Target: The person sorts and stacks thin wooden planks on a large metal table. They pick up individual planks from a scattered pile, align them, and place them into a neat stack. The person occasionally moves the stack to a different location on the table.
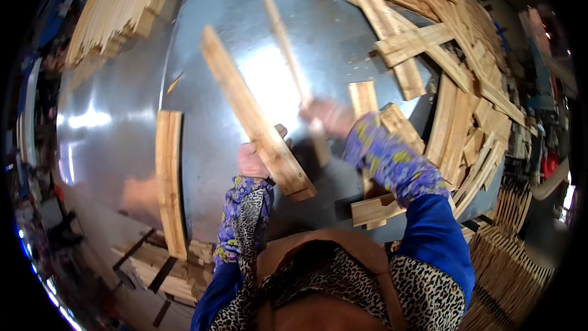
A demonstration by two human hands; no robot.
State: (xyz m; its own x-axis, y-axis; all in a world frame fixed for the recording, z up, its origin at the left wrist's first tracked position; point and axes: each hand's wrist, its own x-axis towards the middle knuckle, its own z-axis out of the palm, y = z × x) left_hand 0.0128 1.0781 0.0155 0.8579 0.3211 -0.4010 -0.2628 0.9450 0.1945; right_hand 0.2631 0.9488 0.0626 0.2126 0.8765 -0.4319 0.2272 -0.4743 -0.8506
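My left hand point(253, 160) is wrapped round a long wooden board point(245, 107), with fingertips showing at its right edge. The board slants from upper left to lower right above the metal table point(211, 208). My right hand point(331, 117), smeared by motion, grips a thinner wooden slat point(283, 40) near its middle. This slat is held on edge, to the right of the first board and apart from it. Another board point(168, 178) lies by itself on the table, left of my left hand. Short wood pieces point(362, 99) lie just beyond my right wrist.
A large jumbled pile of boards point(450, 116) covers the table's right side. Crossed boards point(392, 37) lie at its far right. Neat stacked slats point(122, 9) stand far left. More stacks of wood point(168, 273) sit below the table edge at left and right point(502, 263).
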